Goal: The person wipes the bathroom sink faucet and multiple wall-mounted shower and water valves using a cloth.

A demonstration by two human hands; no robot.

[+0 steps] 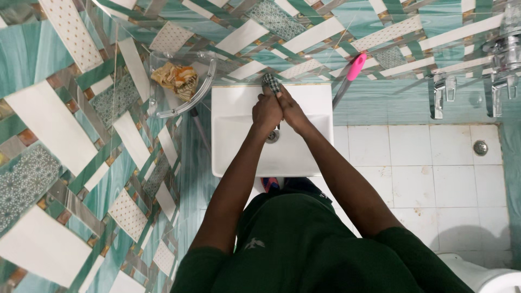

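1. The left hand (266, 113) and right hand (292, 111) press side by side over the white rectangular ceramic basin (239, 146).
2. Both grips are closed together around a small checked cloth (271, 82), bunched at the basin's back rim.
3. A round metal drain (273, 137) shows just below the hands.
4. A clear curved plastic shelf (203, 89) holds crumpled yellow fabric (176, 78); a pink-handled brush (355, 66) leans against the glossy patterned tiles.
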